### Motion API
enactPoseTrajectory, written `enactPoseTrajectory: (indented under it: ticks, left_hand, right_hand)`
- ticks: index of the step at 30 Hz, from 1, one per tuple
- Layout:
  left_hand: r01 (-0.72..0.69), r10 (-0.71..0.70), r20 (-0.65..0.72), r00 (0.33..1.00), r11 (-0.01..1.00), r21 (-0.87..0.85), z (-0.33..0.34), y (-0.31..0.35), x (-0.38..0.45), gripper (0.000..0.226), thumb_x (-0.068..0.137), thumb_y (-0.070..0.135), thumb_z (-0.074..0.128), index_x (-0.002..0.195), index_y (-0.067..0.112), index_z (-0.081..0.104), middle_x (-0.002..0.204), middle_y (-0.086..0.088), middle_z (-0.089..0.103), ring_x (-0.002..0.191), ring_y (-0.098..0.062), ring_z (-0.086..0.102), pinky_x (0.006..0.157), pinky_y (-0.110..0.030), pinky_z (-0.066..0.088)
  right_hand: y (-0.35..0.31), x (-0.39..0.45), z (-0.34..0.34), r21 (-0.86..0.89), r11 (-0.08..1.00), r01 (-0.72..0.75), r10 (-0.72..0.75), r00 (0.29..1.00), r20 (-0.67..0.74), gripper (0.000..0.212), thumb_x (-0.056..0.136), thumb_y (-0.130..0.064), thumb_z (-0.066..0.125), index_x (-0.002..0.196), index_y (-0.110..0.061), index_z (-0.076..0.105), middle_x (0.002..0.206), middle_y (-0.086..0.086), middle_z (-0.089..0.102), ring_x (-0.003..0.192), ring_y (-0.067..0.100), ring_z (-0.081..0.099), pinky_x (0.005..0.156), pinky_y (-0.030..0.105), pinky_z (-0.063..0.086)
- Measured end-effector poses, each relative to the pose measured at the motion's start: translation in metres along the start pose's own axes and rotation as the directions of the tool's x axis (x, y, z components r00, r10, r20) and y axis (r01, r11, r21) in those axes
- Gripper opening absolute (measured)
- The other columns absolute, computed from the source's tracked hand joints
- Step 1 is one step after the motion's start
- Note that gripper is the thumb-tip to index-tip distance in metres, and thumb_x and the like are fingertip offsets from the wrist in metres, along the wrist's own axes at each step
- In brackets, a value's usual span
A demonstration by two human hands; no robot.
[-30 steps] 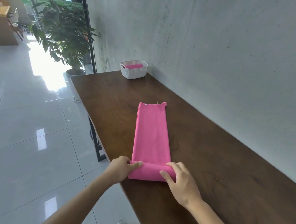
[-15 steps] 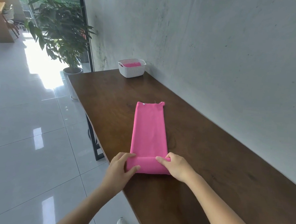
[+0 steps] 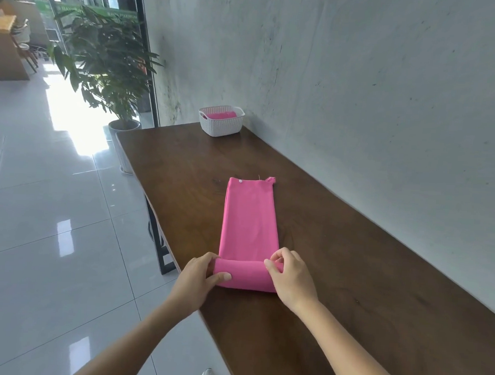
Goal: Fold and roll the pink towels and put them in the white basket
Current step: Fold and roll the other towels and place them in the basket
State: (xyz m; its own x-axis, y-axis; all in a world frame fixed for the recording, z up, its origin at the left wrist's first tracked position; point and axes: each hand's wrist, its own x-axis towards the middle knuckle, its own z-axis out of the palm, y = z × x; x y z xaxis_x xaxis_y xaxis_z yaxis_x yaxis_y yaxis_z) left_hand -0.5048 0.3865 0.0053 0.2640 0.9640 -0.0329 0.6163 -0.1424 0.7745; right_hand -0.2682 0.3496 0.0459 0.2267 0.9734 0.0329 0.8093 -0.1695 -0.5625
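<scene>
Lower centre of frame: left hand (image 3: 197, 279) and right hand (image 3: 292, 275) both grasp the rolled near end of the pink towel (image 3: 250, 224), lying folded on the table (image 3: 351, 264). Upper centre: white basket (image 3: 221, 125).

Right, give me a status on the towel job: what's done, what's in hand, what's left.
Done: one rolled pink towel already lies in the white basket at the table's far end, and the towel on the table is folded into a long strip. In hand: the left hand and right hand grip the roll started at its near end. Left: roll the rest and put it in the basket.
</scene>
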Motion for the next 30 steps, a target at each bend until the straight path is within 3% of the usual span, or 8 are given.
enactPoseTrajectory:
  ticks: [3, 6, 8, 11, 16, 20, 24, 30]
  left_hand:
    - [0.005, -0.004, 0.037, 0.999, 1.000, -0.010, -0.003, 0.000, 0.000, 0.036, 0.089, 0.057, 0.065, 0.110, 0.028, 0.060, 0.099, 0.008, 0.067, 0.091, -0.012, 0.064, 0.081, -0.038, 0.056]
    - [0.033, -0.035, 0.113, 0.993, 0.999, 0.021, -0.008, 0.009, -0.001, 0.036, 0.094, 0.055, 0.058, 0.113, 0.024, 0.059, 0.099, 0.008, 0.067, 0.090, -0.011, 0.064, 0.073, -0.025, 0.054]
    - [0.055, -0.060, 0.166, 0.984, 0.998, 0.031, -0.010, 0.014, 0.001, 0.041, 0.094, 0.058, 0.052, 0.113, 0.022, 0.059, 0.100, 0.008, 0.067, 0.090, -0.010, 0.065, 0.072, -0.024, 0.055]
    - [0.102, -0.110, 0.211, 0.971, 0.994, 0.049, -0.012, 0.020, 0.007, 0.043, 0.097, 0.058, 0.048, 0.109, 0.019, 0.061, 0.101, 0.004, 0.068, 0.091, -0.013, 0.065, 0.080, -0.031, 0.057]
    - [0.229, -0.215, 0.267, 0.939, 0.973, -0.019, -0.018, 0.032, 0.017, 0.046, 0.096, 0.062, 0.052, 0.107, 0.019, 0.066, 0.102, 0.002, 0.070, 0.093, -0.014, 0.066, 0.075, -0.026, 0.052]
    - [0.269, -0.268, 0.083, 0.960, 0.963, -0.003, -0.010, 0.033, 0.017, 0.046, 0.090, 0.066, 0.059, 0.100, 0.022, 0.062, 0.096, 0.004, 0.069, 0.086, -0.013, 0.066, 0.066, -0.024, 0.050]
    - [0.077, -0.088, -0.167, 0.982, 0.995, -0.067, 0.003, 0.031, 0.006, 0.030, 0.091, 0.049, 0.068, 0.107, 0.025, 0.061, 0.105, 0.007, 0.061, 0.087, -0.007, 0.058, 0.068, -0.019, 0.043]
    - [0.016, -0.016, -0.028, 0.999, 1.000, -0.002, 0.004, 0.015, 0.004, 0.062, 0.090, 0.055, 0.068, 0.141, 0.026, 0.049, 0.123, 0.007, 0.054, 0.097, -0.007, 0.058, 0.082, -0.020, 0.050]
  right_hand:
    - [0.006, -0.023, 0.000, -0.030, 0.998, 0.060, -0.059, 0.998, 0.032, 0.044, 0.098, -0.062, 0.042, 0.123, -0.029, 0.056, 0.128, -0.009, 0.057, 0.112, 0.007, 0.053, 0.080, 0.016, 0.045]
    - [0.010, -0.042, -0.001, -0.041, 0.996, 0.083, -0.079, 0.994, 0.081, 0.074, 0.089, -0.073, 0.030, 0.145, -0.028, 0.046, 0.151, -0.010, 0.043, 0.135, 0.009, 0.045, 0.103, 0.023, 0.044]
    - [0.012, -0.047, -0.001, -0.030, 0.997, 0.075, -0.072, 0.993, 0.089, 0.085, 0.082, -0.079, 0.030, 0.150, -0.028, 0.041, 0.156, -0.010, 0.034, 0.137, 0.009, 0.044, 0.104, 0.024, 0.045]
    - [0.014, -0.046, 0.001, -0.022, 0.997, 0.079, -0.077, 0.994, 0.083, 0.073, 0.092, -0.066, 0.053, 0.150, -0.026, 0.039, 0.150, -0.008, 0.033, 0.128, 0.007, 0.048, 0.098, 0.021, 0.048]
    - [0.016, -0.035, -0.002, -0.059, 0.998, 0.036, -0.029, 0.993, 0.118, 0.070, 0.096, -0.063, 0.050, 0.152, -0.024, 0.038, 0.139, -0.004, 0.040, 0.123, 0.013, 0.052, 0.095, 0.025, 0.049]
    - [0.019, -0.021, -0.004, 0.014, 1.000, -0.028, 0.026, 0.986, 0.162, 0.068, 0.090, -0.072, 0.050, 0.141, -0.028, 0.045, 0.131, -0.005, 0.047, 0.113, 0.012, 0.054, 0.086, 0.023, 0.049]
    - [0.022, -0.006, -0.002, 0.089, 0.991, -0.096, 0.078, 0.979, 0.189, 0.050, 0.091, -0.066, 0.057, 0.121, -0.027, 0.052, 0.118, -0.004, 0.054, 0.104, 0.014, 0.055, 0.083, 0.029, 0.047]
    - [0.018, 0.014, -0.006, 0.178, 0.958, -0.226, 0.174, 0.948, 0.265, 0.059, 0.087, -0.070, 0.060, 0.119, -0.020, 0.053, 0.119, -0.001, 0.058, 0.105, 0.016, 0.057, 0.083, 0.032, 0.046]
